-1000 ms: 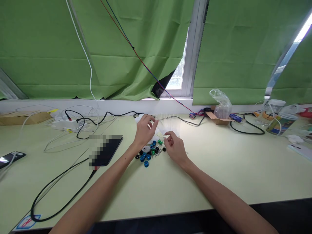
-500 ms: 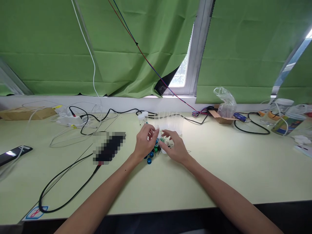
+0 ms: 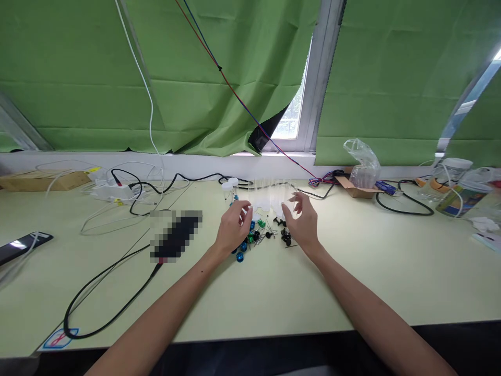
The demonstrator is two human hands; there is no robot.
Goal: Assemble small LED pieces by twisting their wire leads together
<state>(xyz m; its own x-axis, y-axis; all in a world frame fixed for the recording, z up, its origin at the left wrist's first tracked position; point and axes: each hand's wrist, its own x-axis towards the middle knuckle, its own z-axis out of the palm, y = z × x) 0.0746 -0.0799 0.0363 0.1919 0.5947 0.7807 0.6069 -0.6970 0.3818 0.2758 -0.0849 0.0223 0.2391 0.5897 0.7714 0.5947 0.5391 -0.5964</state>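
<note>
Loosely curled, the left hand point(image 3: 234, 228) borders glossy discs point(image 3: 240, 257).

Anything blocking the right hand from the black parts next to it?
Nothing visible. The black parts lie on the table close beside the right hand, with no object seen between. The clear containers are beyond the parts; clear plastic near the fingertips is hard to make out.
</note>
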